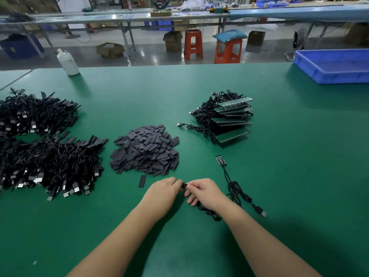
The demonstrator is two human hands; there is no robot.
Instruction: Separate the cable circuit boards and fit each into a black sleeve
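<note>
1. Two hands together near the front edge of the green worktop [279,156]: left hand [162,191] and right hand [203,191], fingertips meeting, pinching a small black piece [184,185] between them; sleeve or board end, cannot tell which, mostly hidden.
2. Cable [209,213] trailing from under the right hand toward the front edge.
3. Judged well along but unfinished: two big heaps of sleeved cables [46,156] at the left edge, apparently done.
4. Still to do: stack of joined green board strips [231,118] with cables, right of centre, not yet separated.
5. Plenty of stock left: pile of black sleeves [145,149] mid-worktop, one loose sleeve [142,181] just beside the left hand, long axis running front to back.
6. One separated board [220,161] waiting beside the right hand, unsleeved, long axis roughly front to back, board end toward the far edge, USB plug [261,211] toward the front.
</note>
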